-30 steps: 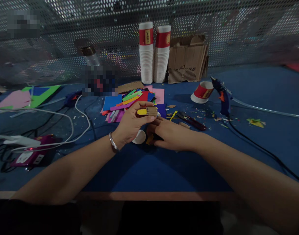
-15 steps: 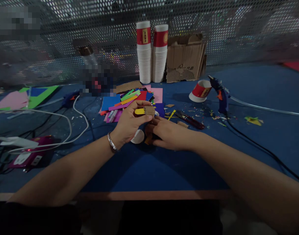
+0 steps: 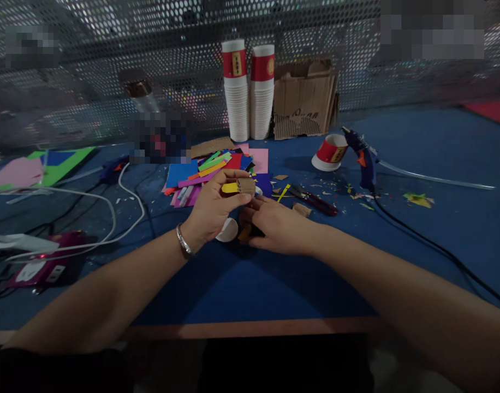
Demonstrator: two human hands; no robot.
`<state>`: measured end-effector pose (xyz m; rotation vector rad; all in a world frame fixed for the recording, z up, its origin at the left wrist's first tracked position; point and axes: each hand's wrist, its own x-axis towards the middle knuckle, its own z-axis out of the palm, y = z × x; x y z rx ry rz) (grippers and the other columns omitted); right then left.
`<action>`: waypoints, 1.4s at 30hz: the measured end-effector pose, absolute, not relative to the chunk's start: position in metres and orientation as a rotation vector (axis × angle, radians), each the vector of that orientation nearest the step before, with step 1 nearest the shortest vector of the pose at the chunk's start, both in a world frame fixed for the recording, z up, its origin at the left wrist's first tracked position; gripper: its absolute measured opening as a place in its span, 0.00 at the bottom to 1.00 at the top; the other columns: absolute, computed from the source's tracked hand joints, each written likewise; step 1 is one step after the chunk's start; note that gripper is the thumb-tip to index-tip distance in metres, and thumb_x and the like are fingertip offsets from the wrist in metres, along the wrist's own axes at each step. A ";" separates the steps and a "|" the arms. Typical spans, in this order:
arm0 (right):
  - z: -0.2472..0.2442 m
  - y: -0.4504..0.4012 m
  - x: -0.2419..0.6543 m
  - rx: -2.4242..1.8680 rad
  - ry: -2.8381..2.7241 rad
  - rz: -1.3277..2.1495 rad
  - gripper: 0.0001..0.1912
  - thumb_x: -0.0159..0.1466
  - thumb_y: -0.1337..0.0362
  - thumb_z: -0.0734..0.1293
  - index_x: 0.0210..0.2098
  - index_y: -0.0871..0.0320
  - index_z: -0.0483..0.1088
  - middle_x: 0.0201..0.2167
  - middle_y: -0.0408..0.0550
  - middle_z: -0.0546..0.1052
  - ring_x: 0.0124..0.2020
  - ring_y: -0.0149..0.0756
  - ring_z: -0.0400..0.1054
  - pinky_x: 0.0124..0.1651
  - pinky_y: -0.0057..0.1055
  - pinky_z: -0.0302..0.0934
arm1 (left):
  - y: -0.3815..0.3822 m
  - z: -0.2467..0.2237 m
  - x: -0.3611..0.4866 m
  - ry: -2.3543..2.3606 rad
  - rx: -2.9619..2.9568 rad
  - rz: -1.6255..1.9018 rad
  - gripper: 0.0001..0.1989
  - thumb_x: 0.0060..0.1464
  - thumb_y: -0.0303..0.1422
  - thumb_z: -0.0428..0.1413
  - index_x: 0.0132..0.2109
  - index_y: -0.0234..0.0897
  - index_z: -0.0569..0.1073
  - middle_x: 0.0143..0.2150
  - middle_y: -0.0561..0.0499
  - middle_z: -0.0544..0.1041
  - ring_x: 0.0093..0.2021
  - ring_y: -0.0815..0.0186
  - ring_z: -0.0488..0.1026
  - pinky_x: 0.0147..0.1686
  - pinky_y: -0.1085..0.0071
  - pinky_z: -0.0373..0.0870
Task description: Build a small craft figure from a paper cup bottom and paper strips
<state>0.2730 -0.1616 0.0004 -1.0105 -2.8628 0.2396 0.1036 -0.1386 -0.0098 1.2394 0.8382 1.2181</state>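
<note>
My left hand (image 3: 217, 204), with a silver bracelet at its wrist, is closed on a small cardboard piece (image 3: 246, 186) that has a yellow strip (image 3: 229, 188) on its left side. Close beside it, my right hand (image 3: 272, 224) has its fingers bent against the lower right of the piece; what they grip, if anything, is hidden. Below the hands lie a white round object (image 3: 227, 230) and a small orange-brown scrap (image 3: 245, 233). Colored paper strips (image 3: 211, 170) are piled just behind my left hand.
Two stacks of paper cups (image 3: 237, 109) stand at the back beside a cardboard box (image 3: 303, 103). To the right are a cut red cup (image 3: 329, 153), a blue glue gun (image 3: 367, 164) and dark-red-handled pliers (image 3: 319, 203). Cables and a purple power strip (image 3: 45, 262) lie left.
The view has shifted slightly, so most things appear a little further left. Both hands keep nearly the same pose around the cardboard piece.
</note>
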 end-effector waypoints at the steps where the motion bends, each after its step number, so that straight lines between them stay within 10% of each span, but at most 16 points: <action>1: 0.002 -0.162 0.273 -1.005 -2.868 0.263 0.15 0.68 0.58 0.70 0.45 0.65 0.77 0.49 0.64 0.79 0.56 0.53 0.70 0.64 0.48 0.60 | -0.139 -0.010 0.104 0.841 1.243 1.217 0.23 0.41 0.25 0.70 0.46 0.38 0.75 0.39 0.53 0.79 0.42 0.66 0.77 0.46 0.67 0.73; 17: 0.015 -0.151 0.328 -1.312 -2.386 0.342 0.05 0.64 0.70 0.65 0.38 0.58 0.73 0.34 0.48 0.78 0.34 0.38 0.70 0.38 0.33 0.59 | -0.130 -0.006 0.095 0.892 1.179 1.297 0.26 0.37 0.25 0.71 0.46 0.38 0.75 0.44 0.52 0.78 0.43 0.66 0.76 0.47 0.67 0.74; 26: 0.020 -0.150 0.339 -1.326 -2.181 0.387 0.03 0.64 0.65 0.67 0.37 0.56 0.73 0.32 0.47 0.78 0.31 0.37 0.70 0.35 0.34 0.62 | -0.131 -0.005 0.095 0.848 1.189 1.285 0.26 0.37 0.24 0.71 0.46 0.37 0.74 0.41 0.53 0.78 0.42 0.68 0.76 0.47 0.68 0.73; 34: 0.015 -0.160 0.323 -1.159 -2.134 0.574 0.20 0.64 0.60 0.70 0.55 0.57 0.72 0.39 0.48 0.80 0.35 0.38 0.74 0.41 0.36 0.68 | -0.146 -0.007 0.103 0.744 1.279 1.150 0.25 0.41 0.27 0.74 0.48 0.38 0.76 0.43 0.52 0.80 0.44 0.66 0.77 0.52 0.64 0.72; 42: 0.015 -0.147 0.339 -1.263 -2.208 0.330 0.07 0.66 0.64 0.67 0.40 0.57 0.77 0.39 0.51 0.81 0.37 0.40 0.73 0.40 0.36 0.65 | -0.138 -0.002 0.099 0.805 1.214 1.176 0.27 0.40 0.26 0.73 0.48 0.38 0.75 0.40 0.53 0.79 0.39 0.67 0.77 0.44 0.66 0.75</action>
